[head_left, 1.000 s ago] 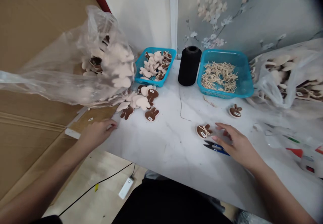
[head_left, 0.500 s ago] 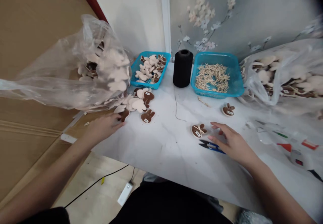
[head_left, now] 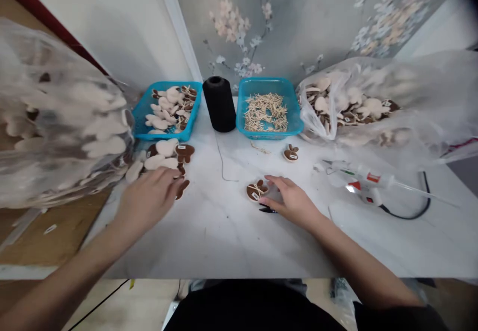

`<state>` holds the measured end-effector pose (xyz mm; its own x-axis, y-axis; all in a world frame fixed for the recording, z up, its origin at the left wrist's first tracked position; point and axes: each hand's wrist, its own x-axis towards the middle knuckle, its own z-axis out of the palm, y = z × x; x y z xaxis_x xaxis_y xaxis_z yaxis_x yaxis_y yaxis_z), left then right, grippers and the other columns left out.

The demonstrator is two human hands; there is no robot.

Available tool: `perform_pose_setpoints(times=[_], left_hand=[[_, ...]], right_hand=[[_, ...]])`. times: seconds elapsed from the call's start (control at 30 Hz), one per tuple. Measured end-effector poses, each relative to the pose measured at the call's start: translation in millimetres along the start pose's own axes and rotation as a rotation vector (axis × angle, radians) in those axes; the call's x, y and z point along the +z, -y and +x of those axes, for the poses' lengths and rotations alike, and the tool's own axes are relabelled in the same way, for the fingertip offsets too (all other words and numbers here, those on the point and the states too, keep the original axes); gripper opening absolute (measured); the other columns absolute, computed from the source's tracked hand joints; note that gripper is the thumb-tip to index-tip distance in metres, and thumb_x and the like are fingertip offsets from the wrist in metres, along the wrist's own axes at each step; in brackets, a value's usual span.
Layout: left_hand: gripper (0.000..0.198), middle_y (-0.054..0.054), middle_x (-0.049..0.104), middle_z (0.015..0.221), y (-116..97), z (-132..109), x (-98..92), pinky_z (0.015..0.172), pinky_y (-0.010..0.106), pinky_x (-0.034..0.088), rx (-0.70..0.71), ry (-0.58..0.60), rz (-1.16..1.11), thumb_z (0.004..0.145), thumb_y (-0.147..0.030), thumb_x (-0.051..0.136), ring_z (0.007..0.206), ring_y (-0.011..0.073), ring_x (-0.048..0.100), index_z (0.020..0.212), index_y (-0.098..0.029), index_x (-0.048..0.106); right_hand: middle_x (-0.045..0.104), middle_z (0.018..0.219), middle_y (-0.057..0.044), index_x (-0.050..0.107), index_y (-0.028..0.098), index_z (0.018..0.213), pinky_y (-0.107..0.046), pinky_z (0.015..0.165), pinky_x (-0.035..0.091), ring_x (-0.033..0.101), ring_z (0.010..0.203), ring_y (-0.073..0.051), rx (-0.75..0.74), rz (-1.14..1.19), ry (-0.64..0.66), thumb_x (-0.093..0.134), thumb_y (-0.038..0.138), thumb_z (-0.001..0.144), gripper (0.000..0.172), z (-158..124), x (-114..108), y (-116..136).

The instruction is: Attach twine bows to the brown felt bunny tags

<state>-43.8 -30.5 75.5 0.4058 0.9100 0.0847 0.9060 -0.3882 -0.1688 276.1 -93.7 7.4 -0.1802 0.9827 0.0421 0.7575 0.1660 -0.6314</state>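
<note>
My left hand (head_left: 149, 196) is at the left pile, its fingers curled over a brown bunny-shaped patch (head_left: 182, 189) that they partly hide. Beside it lie cream-backed patches (head_left: 157, 162) and another brown patch (head_left: 184, 152) with a white label. My right hand (head_left: 291, 199) reaches in from the right, thumb and index finger spread around the ear side of a brown bunny patch (head_left: 256, 190) with a cream bow. Firm contact there cannot be made out. Under that hand are dark thread snips (head_left: 268, 208), mostly hidden by it.
Behind stand a blue basket (head_left: 194, 117) of bunny patches, a black thread cone (head_left: 219, 104) and a blue tray (head_left: 244, 133) of small bows. Bags of patches flank them, left (head_left: 74, 117) and right (head_left: 354, 97). A glue gun (head_left: 373, 184) and another bunny patch (head_left: 291, 153) lie right.
The view has turned right, so the table items appear further left. My left hand has moved right over the brown patch. My right hand has come closer to the bowed bunny, covering more of the snips.
</note>
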Motion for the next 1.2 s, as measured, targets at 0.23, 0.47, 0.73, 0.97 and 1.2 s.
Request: perform_pose_setpoints(times=[0.23, 0.47, 0.73, 0.97, 1.2], left_hand=[[0.052, 0.007, 0.062, 0.111, -106.9, 44.0, 23.2, 0.074, 0.032, 0.045, 0.303, 0.223, -0.531, 0.078, -0.055, 0.055, 0.095, 0.0247, 0.06, 0.118, -0.022, 0.05], [0.022, -0.002, 0.062, 0.071, -132.4, 70.2, 39.6, 0.057, 0.024, 0.038, 0.282, 0.395, -0.833, 0.069, -0.036, 0.066, 0.065, 0.0158, 0.058, 0.083, -0.021, 0.057], [0.027, -0.007, 0.048, 0.059, -130.4, 67.5, 49.1, 0.046, 0.019, 0.034, 0.128, 0.526, -1.367, 0.072, -0.041, 0.066, 0.049, 0.007, 0.043, 0.084, -0.019, 0.055], [0.028, -0.004, 0.056, 0.062, -133.5, 62.7, 48.1, 0.043, 0.018, 0.042, 0.035, 0.564, -1.51, 0.072, -0.038, 0.068, 0.05, 0.0084, 0.052, 0.082, -0.019, 0.05], [0.031, -0.004, 0.058, 0.058, -136.1, 56.6, 53.5, 0.044, 0.019, 0.043, 0.062, 0.501, -1.499, 0.071, -0.039, 0.069, 0.047, 0.0083, 0.051, 0.076, -0.019, 0.046]], right_hand=[[0.065, 0.103, -0.009, 0.055, 0.019, 0.118, -0.038, 0.082, 0.047, 0.058, 0.093, -0.023, -0.006, 0.085, -0.047, 0.059, 0.042, 0.082, 0.043, 7.6, 4.3, -2.2], [0.067, 0.093, -0.005, 0.06, 0.023, 0.11, -0.032, 0.076, 0.048, 0.06, 0.081, -0.018, 0.032, 0.276, -0.087, 0.064, 0.029, 0.079, 0.032, 18.3, 6.0, -10.0], [0.068, 0.087, -0.003, 0.064, 0.018, 0.099, -0.03, 0.074, 0.049, 0.062, 0.078, -0.016, 0.149, 0.794, -0.004, 0.067, 0.041, 0.073, 0.035, 20.3, 0.0, -10.9], [0.066, 0.083, -0.001, 0.066, 0.018, 0.087, -0.032, 0.076, 0.05, 0.061, 0.078, -0.015, 0.195, 1.074, 0.032, 0.071, 0.04, 0.069, 0.029, 22.2, -3.5, -2.3], [0.063, 0.074, 0.001, 0.066, 0.018, 0.081, -0.028, 0.069, 0.048, 0.058, 0.07, -0.013, 0.219, 1.063, 0.018, 0.07, 0.039, 0.071, 0.024, 21.5, -0.6, -2.1]])
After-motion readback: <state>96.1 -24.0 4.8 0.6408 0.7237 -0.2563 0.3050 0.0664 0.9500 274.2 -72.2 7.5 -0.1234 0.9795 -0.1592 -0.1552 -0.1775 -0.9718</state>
